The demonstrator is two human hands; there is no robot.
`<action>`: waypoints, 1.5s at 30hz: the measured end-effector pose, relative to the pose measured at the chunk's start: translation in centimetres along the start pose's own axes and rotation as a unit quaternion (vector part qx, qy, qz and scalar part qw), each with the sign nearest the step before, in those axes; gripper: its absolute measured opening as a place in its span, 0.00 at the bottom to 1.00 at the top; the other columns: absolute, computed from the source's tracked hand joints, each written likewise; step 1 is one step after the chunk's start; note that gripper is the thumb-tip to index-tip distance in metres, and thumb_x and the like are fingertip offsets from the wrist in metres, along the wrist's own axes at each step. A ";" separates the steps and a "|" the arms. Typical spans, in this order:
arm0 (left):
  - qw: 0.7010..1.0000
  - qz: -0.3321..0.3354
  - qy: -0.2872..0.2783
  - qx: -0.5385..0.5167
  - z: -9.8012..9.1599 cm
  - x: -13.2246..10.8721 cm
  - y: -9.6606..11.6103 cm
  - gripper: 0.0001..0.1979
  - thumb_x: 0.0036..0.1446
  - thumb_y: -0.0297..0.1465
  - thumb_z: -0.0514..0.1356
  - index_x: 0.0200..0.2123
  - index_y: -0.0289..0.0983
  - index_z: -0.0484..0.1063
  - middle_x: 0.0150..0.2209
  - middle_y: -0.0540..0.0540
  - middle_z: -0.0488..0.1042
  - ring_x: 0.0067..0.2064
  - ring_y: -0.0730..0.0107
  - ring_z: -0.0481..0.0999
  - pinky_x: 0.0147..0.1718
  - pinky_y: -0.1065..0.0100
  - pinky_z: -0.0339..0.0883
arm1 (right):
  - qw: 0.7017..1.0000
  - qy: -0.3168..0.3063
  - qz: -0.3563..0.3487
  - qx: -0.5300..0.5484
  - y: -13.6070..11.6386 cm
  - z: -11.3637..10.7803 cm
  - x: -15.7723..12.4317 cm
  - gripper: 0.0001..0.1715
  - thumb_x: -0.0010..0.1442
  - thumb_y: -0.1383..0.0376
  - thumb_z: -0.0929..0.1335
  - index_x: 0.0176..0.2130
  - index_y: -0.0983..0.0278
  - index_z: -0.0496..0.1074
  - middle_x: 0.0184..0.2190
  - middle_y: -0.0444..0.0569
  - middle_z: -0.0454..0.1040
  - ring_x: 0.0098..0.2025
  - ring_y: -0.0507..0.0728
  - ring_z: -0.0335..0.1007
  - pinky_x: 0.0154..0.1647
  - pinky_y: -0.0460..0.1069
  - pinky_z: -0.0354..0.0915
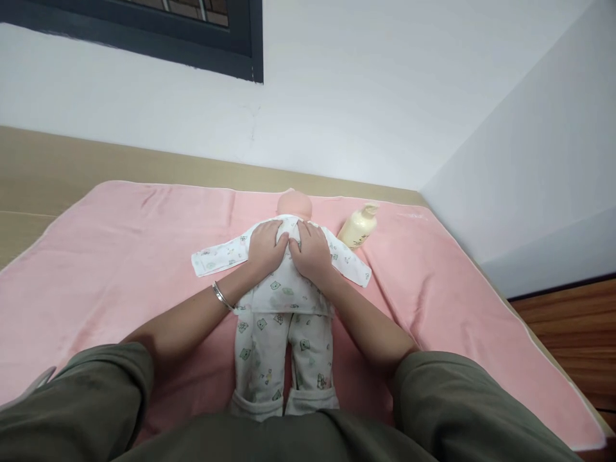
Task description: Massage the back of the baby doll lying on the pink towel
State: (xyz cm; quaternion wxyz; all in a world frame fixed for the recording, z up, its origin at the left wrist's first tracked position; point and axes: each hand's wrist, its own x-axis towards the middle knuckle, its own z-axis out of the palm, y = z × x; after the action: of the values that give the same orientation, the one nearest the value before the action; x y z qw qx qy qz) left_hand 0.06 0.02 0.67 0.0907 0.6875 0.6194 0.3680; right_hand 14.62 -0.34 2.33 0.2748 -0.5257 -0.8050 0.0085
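A baby doll (294, 205) lies face down, its head pointing away from me. It wears a white printed top (283, 292) with both sleeves spread out, and matching trousers (262, 359). My left hand (265, 247) rests flat on the left of its upper back, fingers stretched toward the shoulder. On the right of the upper back my right hand (310, 251) lies flat in the same way. The two thumbs come close together along the middle of the back. Neither hand grips anything. The doll's face is hidden.
A cream pump bottle (359, 226) stands or leans by the doll's right sleeve; which, I cannot tell. Under everything spreads a pink mat (158, 250) on a wooden surface (58, 163). White walls (337, 96) bound the far and right sides. A dark window frame (192, 45) is above left.
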 end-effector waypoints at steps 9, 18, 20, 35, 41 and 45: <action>1.000 -0.007 -0.012 0.006 -0.2 0.2 0.2 0.28 0.65 0.38 0.47 0.59 0.29 0.72 0.60 0.34 0.75 0.62 0.50 0.73 0.67 0.49 0.63 | 1.000 -0.014 -0.002 0.003 0.2 0.0 0.1 0.29 0.70 0.59 0.58 0.61 0.74 0.69 0.62 0.67 0.72 0.65 0.69 0.66 0.70 0.65 0.58; 0.995 0.038 -0.048 0.079 -1.2 -1.2 2.0 0.27 0.67 0.32 0.44 0.62 0.25 0.69 0.63 0.31 0.72 0.67 0.48 0.68 0.70 0.47 0.59 | 0.989 -0.140 0.052 -0.005 1.6 -2.2 1.8 0.39 0.73 0.55 0.57 0.69 0.80 0.58 0.72 0.70 0.57 0.76 0.71 0.49 0.77 0.66 0.48; 0.992 0.052 -0.071 0.086 -1.9 -1.6 2.7 0.27 0.65 0.29 0.44 0.62 0.24 0.68 0.65 0.30 0.69 0.69 0.49 0.66 0.71 0.48 0.57 | 0.987 -0.148 0.056 -0.028 1.2 -2.7 1.7 0.37 0.74 0.56 0.56 0.68 0.82 0.60 0.70 0.72 0.60 0.74 0.73 0.54 0.76 0.65 0.51; 0.987 0.100 -0.081 0.101 -1.9 -1.5 2.6 0.24 0.66 0.29 0.43 0.56 0.23 0.69 0.62 0.25 0.69 0.68 0.45 0.65 0.68 0.46 0.60 | 0.988 -0.149 0.034 -0.010 0.9 -2.9 2.2 0.29 0.73 0.61 0.56 0.60 0.79 0.68 0.63 0.69 0.70 0.68 0.68 0.64 0.72 0.63 0.59; 0.991 0.032 -0.112 0.060 -2.7 0.6 1.5 0.20 0.65 0.31 0.44 0.47 0.32 0.73 0.51 0.33 0.76 0.57 0.50 0.73 0.62 0.48 0.68 | 0.992 -0.109 0.033 -0.055 -1.2 -2.5 -0.1 0.33 0.72 0.63 0.56 0.66 0.84 0.61 0.67 0.74 0.64 0.72 0.73 0.57 0.75 0.67 0.53; 0.990 -0.016 -0.135 0.035 -3.0 2.2 0.6 0.20 0.67 0.35 0.42 0.42 0.36 0.72 0.44 0.36 0.78 0.46 0.54 0.75 0.51 0.50 0.72 | 0.992 -0.110 -0.043 -0.036 -2.6 -2.9 -1.9 0.32 0.68 0.71 0.55 0.67 0.78 0.63 0.68 0.69 0.65 0.74 0.68 0.56 0.76 0.65 0.54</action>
State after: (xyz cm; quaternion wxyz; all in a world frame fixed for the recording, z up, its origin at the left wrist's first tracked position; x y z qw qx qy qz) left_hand -1.39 0.88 4.01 0.1555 0.7237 0.6249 0.2483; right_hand 14.29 -3.87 4.74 0.1655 -0.4964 -0.8518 0.0254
